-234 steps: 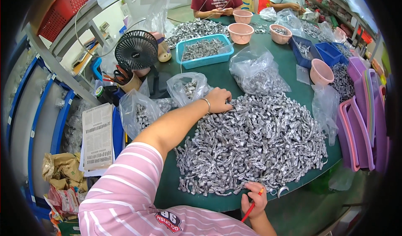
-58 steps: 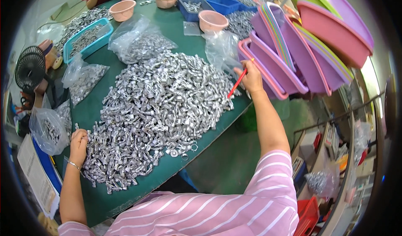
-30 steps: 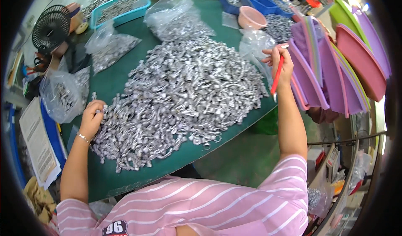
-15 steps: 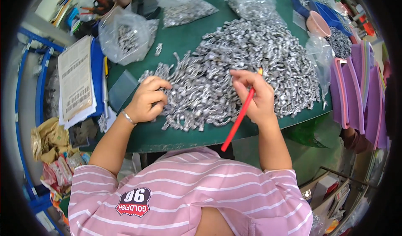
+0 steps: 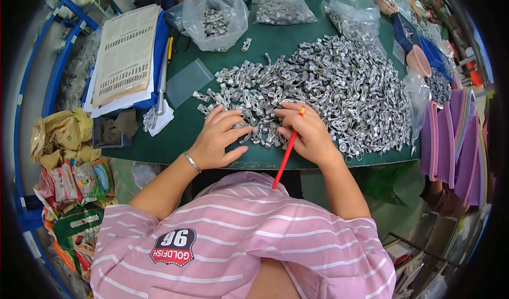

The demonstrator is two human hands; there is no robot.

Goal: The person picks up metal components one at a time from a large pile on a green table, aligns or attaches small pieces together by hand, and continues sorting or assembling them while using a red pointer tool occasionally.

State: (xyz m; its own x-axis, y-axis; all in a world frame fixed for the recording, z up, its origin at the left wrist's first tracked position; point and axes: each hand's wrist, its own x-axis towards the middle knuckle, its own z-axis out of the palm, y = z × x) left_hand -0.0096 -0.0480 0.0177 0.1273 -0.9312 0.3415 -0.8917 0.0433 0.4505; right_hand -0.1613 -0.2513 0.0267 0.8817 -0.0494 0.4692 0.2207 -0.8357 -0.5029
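A wide heap of small silver-grey metal clasps lies on the green table. At the heap's near left edge, my left hand rests with its fingers spread, the fingertips touching a few clasps. My right hand is a short way to its right, at the near edge of the heap. A red pencil with a yellow-orange tip is held in this hand, slanting down toward my shirt. Its index and middle fingers reach over the clasps. Whether the fingertips also pinch a clasp I cannot make out.
Behind the heap stand clear plastic bags of clasps. Papers on a blue folder, a flat clear bag and a small box lie left. A pink bowl and purple padded strips are at right.
My left hand has come nearer to my right hand, its curled fingers now spread. Clasps at the near left edge have shifted. The whole view has swung, moving the table contents rightward.
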